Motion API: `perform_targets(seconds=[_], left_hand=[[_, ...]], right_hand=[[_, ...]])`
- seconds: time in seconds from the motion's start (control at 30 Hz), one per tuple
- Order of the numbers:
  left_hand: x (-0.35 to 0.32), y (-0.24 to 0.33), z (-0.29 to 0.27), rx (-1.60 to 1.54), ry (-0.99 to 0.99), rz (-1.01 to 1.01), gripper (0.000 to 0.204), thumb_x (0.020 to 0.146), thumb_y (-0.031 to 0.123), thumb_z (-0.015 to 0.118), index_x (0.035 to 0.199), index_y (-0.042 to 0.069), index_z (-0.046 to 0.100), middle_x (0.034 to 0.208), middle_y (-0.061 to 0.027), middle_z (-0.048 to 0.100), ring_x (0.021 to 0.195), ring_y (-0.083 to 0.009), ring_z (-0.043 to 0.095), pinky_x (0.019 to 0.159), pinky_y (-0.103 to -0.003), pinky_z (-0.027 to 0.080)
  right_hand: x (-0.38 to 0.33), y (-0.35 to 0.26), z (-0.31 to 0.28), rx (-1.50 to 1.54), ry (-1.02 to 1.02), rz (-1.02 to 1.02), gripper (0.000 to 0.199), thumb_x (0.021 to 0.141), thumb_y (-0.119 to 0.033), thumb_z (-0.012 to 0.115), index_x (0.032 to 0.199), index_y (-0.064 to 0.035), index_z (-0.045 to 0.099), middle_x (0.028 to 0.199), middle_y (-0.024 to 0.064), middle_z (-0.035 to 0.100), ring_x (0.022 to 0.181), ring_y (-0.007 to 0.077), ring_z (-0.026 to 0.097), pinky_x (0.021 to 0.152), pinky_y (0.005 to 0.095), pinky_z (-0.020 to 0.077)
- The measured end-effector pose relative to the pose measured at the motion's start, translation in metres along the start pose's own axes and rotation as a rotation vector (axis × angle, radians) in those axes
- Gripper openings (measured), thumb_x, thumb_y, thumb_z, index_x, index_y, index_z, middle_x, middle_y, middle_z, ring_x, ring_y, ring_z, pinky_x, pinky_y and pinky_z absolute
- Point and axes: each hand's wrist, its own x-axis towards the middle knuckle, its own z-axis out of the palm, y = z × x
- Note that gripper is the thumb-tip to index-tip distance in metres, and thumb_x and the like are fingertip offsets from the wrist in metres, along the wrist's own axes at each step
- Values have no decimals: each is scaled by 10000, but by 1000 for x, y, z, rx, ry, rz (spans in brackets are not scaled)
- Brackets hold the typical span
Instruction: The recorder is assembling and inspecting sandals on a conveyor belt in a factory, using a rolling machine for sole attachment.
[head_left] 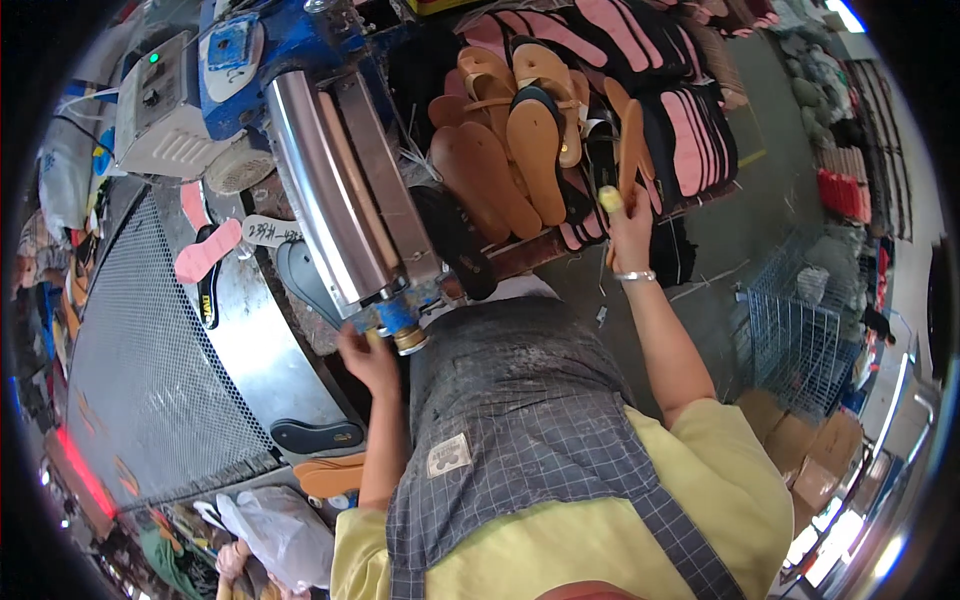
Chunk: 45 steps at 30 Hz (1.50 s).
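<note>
My right hand (pixel 630 238), with a yellow cover on one fingertip, grips a tan sandal sole (pixel 630 150) that stands nearly edge-on beside the pile. Close to the blue and brass end of a machine with a shiny metal roller (pixel 325 190) is my left hand (pixel 370 362). Its fingers are small and blurred, so I cannot make out whether they hold anything. Tan and brown sandals (pixel 537 155) with straps lie heaped in front of me, just left of my right hand. Rows of pink and black soles (pixel 690 140) are stacked behind them.
Left of the roller, a metal worktable (pixel 235 310) carries a pink insole (pixel 208 252), a grey sole (pixel 305 280) and a dark sole (pixel 316 436). A blue wire basket (pixel 800 320) and cardboard boxes (pixel 800 440) stand at the right. Another person's hand (pixel 232 560) shows at lower left.
</note>
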Motion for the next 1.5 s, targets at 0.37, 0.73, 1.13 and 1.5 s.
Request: perform_targets(seconds=[0.37, 0.73, 1.13, 1.5], left_hand=[[-3, 167, 292, -184, -255, 104, 520, 809, 60, 672, 1276, -2, 452, 1080, -151, 591, 1007, -240, 590, 852, -318, 474], [-5, 168, 309, -395, -73, -58, 308, 784, 153, 717, 1016, 3, 580, 845, -117, 622, 787, -215, 604, 708, -284, 467], [53, 126, 301, 206, 180, -143, 836, 636, 337, 809, 1242, -31, 367, 1164, -210, 507, 1142, -375, 453, 1001, -480, 296], [64, 141, 299, 293, 85, -142, 981, 587, 386, 817, 1368, 104, 294, 1209, -213, 519, 1174, -387, 450, 1018, -480, 292]], right_hand=[[69, 91, 25, -279, -286, -149, 403, 695, -22, 648, 1062, -2, 482, 933, 198, 615, 906, 325, 623, 795, 365, 473], [87, 93, 24, -323, -450, -113, 425, 684, -40, 711, 1029, 9, 468, 919, 151, 605, 867, 264, 603, 779, 347, 471], [74, 84, 35, -596, -442, -76, 466, 644, -92, 746, 1018, -15, 479, 900, 147, 615, 815, 293, 613, 761, 348, 472], [75, 41, -37, -88, -476, -91, 371, 671, 43, 669, 973, -43, 471, 833, 28, 529, 742, 127, 528, 707, 260, 447]])
